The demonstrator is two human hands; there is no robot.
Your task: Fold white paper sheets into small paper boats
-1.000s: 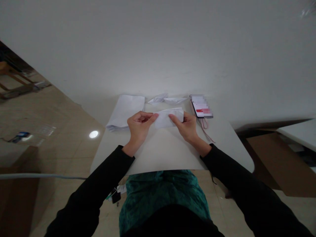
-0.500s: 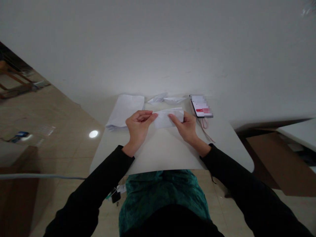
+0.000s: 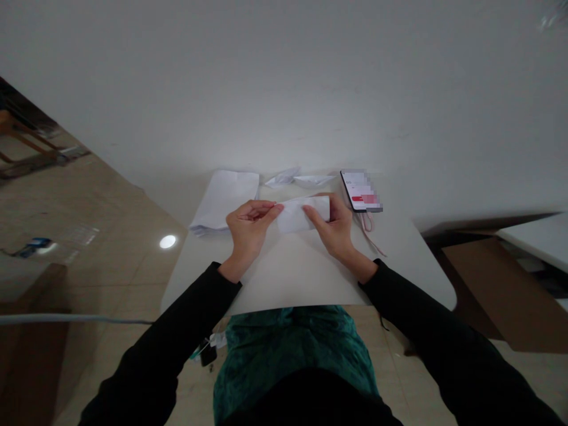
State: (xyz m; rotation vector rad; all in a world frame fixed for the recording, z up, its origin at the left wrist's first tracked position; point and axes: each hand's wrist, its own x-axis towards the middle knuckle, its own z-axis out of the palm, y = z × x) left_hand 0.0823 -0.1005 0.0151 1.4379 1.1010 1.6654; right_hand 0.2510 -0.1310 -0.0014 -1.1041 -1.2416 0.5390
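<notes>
Folded white paper strip (image 3: 304, 214) now lies closed, its left end pinched by the left hand (image 3: 251, 228), its right clasped by the right hand (image 3: 337, 228).

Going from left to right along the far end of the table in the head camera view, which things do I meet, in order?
Stack of white paper → crumpled white paper → folded paper boat → smartphone
</notes>
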